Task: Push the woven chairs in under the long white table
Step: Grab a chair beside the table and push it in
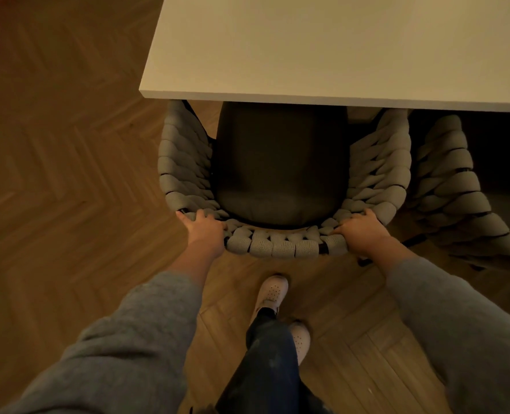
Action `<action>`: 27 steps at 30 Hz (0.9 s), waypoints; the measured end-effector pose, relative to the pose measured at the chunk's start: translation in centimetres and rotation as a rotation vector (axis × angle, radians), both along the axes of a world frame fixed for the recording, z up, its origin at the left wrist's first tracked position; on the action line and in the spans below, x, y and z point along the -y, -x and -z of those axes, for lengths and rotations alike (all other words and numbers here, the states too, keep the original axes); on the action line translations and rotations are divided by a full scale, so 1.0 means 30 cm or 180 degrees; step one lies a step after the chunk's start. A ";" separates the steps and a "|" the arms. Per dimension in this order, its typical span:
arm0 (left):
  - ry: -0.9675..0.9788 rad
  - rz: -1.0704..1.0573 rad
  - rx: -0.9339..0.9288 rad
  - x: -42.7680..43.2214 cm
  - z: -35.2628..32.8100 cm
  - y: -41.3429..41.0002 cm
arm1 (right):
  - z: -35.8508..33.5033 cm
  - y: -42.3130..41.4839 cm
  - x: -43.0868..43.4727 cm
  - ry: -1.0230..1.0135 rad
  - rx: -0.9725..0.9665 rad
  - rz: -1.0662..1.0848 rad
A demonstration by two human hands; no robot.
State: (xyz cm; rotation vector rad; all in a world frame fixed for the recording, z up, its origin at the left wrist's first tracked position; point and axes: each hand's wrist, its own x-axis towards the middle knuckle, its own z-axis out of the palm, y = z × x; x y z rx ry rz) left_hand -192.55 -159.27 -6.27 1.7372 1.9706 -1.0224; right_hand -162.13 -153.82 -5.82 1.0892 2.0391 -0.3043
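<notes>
Nearest to me are my two feet in pale perforated shoes (273, 291), one ahead of the other on the herringbone wood floor (53, 174), just behind the woven chair (280, 186) I am holding; dark trousers cover the leg above them. My two arms reach forward in grey sleeves (122, 339), both pushed back a little from the wrists. My left hand (203, 231) is closed over the back rim of the chair at its left rear corner, fingers curled over the thick grey braid and thumb tucked under the rim. My right hand (361, 231) grips the same rim at the right rear corner in a matching way, knuckles up, fingers wrapped over the weave. Between my hands runs the curved back of the chair, made of fat knitted loops on a dark frame. Beyond the rim lies its dark seat cushion (280, 162), whose front part sits under the edge of the long white table (322, 46), while the back and the rear of the arms remain outside it. I count two woven chairs: a second woven chair (457, 198) stands just to the right of mine, angled, its front also under the table edge.
</notes>
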 end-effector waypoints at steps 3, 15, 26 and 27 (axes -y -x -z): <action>-0.0032 -0.0020 0.0052 0.006 -0.008 -0.008 | 0.004 -0.008 -0.009 0.0038 0.0069 -0.0061; -0.0070 -0.0031 0.0098 0.001 0.001 0.001 | 0.007 -0.004 -0.005 -0.0046 0.0000 -0.0065; 0.0117 0.0019 0.0158 -0.008 0.006 0.012 | 0.047 -0.009 0.001 -0.0065 -0.0058 0.0041; 0.0163 0.0033 0.0143 -0.010 0.005 0.010 | 0.052 -0.011 0.001 -0.0049 -0.0068 0.0063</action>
